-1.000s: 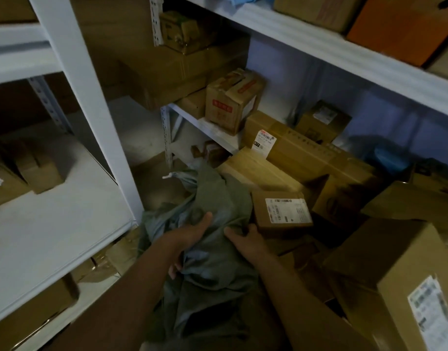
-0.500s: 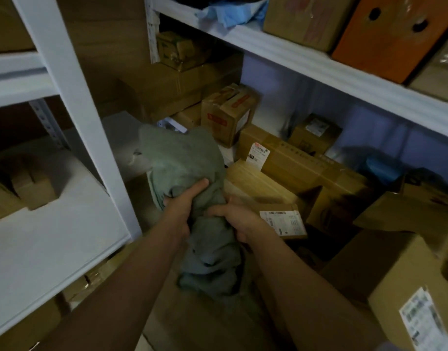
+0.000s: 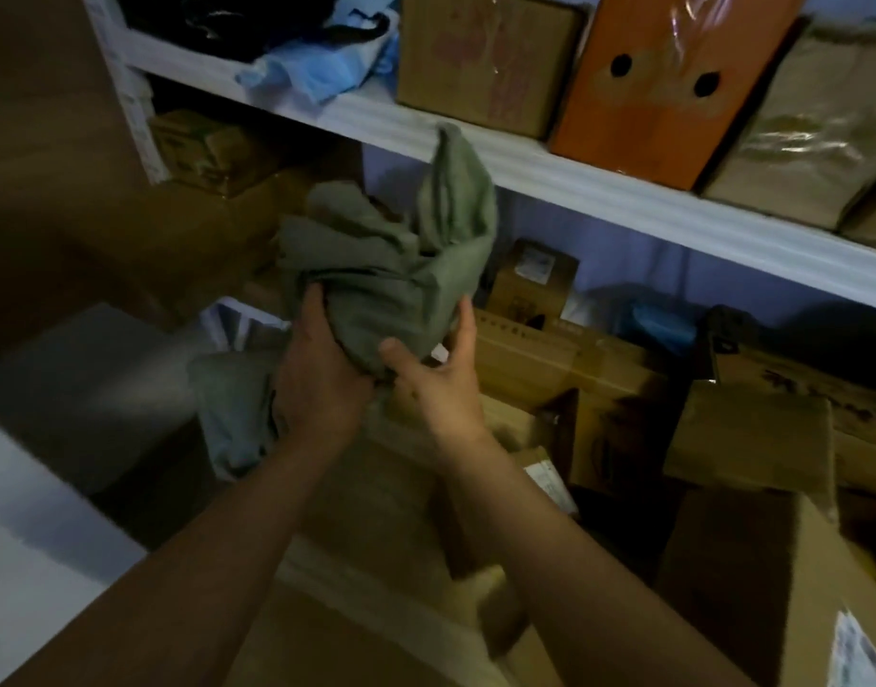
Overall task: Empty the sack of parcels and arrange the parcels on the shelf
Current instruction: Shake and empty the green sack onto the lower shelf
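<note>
Both hands, left (image 3: 322,384) and right (image 3: 438,384), grip the bunched green sack (image 3: 391,270) from beneath.

The sack (image 3: 391,285) is seen in plain grey-green, and the shelf (image 3: 599,190) in white. An orange box (image 3: 669,81) marked with two black holes is flanked by brown cardboard boxes (image 3: 485,57), while crumpled light-blue plastic (image 3: 317,71) is noted further left.

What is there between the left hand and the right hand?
In the head view, the bunched grey-green sack lies between the left hand and the right hand; both press against it.
</note>
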Motion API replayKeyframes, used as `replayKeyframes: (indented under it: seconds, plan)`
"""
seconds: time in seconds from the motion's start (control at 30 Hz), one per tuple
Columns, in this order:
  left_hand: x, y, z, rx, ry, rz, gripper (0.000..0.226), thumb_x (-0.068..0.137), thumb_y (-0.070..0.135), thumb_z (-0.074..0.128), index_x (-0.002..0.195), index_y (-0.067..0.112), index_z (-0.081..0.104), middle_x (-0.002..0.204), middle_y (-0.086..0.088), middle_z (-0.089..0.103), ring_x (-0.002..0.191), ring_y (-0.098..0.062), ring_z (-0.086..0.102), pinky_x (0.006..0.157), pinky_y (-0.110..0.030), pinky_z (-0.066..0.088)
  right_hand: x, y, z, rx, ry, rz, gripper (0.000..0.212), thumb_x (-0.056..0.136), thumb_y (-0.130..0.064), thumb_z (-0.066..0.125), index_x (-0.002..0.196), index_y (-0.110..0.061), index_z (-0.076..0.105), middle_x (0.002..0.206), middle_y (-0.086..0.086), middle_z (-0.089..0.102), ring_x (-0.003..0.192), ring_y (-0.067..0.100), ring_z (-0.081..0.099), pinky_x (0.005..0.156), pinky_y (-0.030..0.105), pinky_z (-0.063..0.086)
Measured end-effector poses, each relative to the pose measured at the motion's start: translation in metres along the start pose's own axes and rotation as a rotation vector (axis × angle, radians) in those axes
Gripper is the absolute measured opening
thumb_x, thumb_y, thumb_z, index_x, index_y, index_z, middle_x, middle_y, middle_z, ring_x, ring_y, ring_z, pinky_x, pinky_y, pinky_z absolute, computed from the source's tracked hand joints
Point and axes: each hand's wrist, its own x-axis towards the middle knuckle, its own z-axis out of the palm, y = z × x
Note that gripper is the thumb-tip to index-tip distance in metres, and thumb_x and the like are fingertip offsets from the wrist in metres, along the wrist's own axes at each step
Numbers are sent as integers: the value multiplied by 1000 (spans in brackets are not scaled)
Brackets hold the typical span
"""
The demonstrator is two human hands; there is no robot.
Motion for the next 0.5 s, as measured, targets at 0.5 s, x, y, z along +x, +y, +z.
replayKeyframes:
  seconds: [0.5]
  plan:
    - [19,-66,189,672,-842,289,77,84,33,63,147,30,19,147,-8,28,127,-37,43,107,-52,29,55,72,-111,-1264,152,-8,40,87,-29,60,127,-25,52,133,5,42,127,28,40,102,52,38]
